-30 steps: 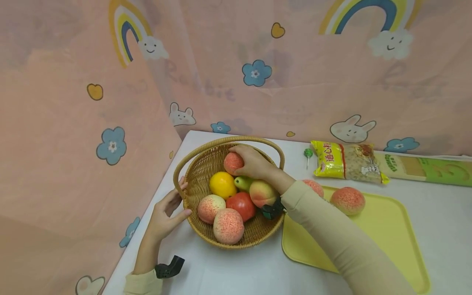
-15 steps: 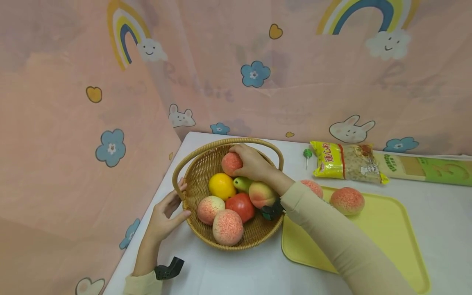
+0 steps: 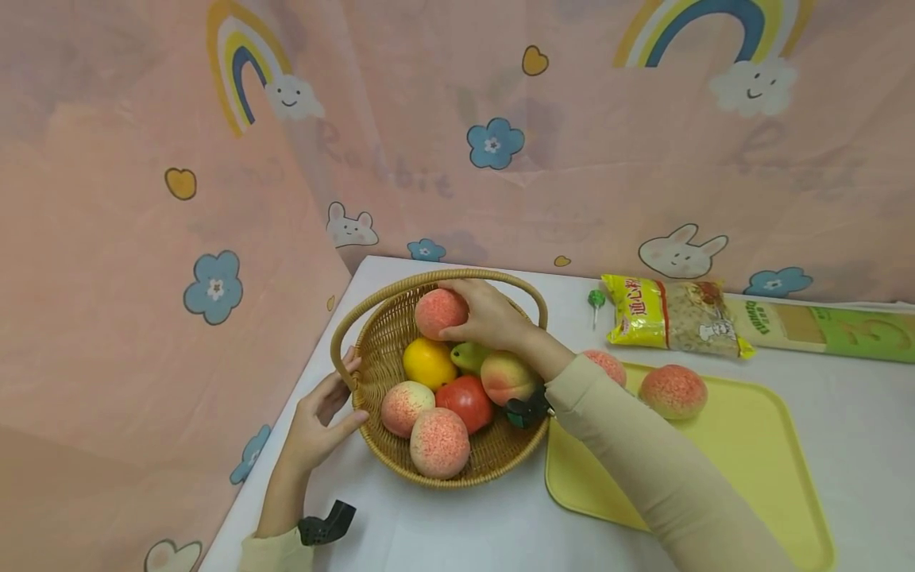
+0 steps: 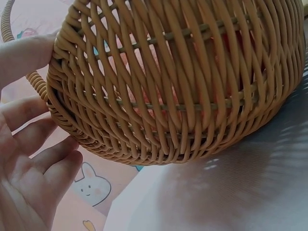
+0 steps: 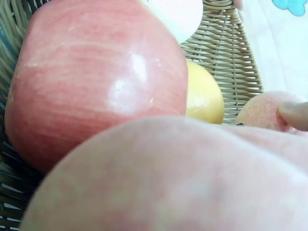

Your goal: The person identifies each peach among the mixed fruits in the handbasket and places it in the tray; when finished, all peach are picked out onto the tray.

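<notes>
A wicker basket [image 3: 389, 457] with an arched handle holds a yellow lemon-like fruit [image 3: 429, 363], a green pear [image 3: 468, 357], a red apple [image 3: 466, 403] and several peaches. Over the far part of the basket, my right hand [image 3: 493, 318] grips a pinkish-red peach [image 3: 438, 314], its thumb on the near side. At the left rim, beside the handle's foot, my left hand [image 3: 314, 421] holds the basket with its thumb and fingers. From the left wrist, fingertips show against the woven wall [image 4: 183, 96]. The apple [image 5: 101, 72] fills much of the right wrist view.
To the right lies a yellow tray [image 3: 758, 469] bearing a peach [image 3: 674, 391] and another peach [image 3: 606, 367] partly behind my right sleeve. Behind it are a bag of pasta [image 3: 675, 314], a green lollipop [image 3: 596, 299] and a long green packet [image 3: 836, 327].
My right hand has shifted the gripped peach slightly left, and the peach looks larger than before. The left hand and basket have stayed nearly in place.
</notes>
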The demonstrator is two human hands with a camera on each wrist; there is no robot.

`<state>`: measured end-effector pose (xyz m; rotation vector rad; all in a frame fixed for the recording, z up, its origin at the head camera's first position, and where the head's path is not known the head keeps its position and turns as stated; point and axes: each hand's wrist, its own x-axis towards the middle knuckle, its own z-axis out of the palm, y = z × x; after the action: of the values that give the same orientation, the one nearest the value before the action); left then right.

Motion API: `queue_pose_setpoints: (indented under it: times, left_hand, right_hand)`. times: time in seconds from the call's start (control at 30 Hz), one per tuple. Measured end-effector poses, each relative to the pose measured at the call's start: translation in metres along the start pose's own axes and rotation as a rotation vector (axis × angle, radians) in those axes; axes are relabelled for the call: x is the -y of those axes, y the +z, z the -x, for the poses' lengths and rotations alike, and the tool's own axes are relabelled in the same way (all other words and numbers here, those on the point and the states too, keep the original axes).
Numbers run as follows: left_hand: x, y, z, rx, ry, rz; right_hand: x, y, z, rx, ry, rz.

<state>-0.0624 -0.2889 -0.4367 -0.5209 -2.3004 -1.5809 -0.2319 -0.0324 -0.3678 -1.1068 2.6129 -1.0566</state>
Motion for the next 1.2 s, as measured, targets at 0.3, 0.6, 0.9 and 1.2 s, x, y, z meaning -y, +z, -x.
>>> queue_pose_setpoints:
  times: [0.3, 0.6, 0.9, 1.2]
  left_hand:
    - [0.001, 0.0, 0.001, 0.005, -0.018, -0.011]
    - [-0.001, 0.0, 0.0, 0.002, 0.003, -0.003]
    - [-0.002, 0.0, 0.0, -0.004, 0.032, 0.003]
    - [0.0, -0.001, 0.0, 0.006, 0.022, 0.018]
  right_hand:
    - [0.007, -0.005, 0.005, 0.024, -0.023, -0.102]
    - [0.025, -0.017, 0.017, 0.024, -0.135, -0.076]
    - [0.039, -0.028, 0.037, 0.016, -0.23, -0.054]
    - [0.037, -0.037, 0.072, -0.036, -0.293, -0.134]
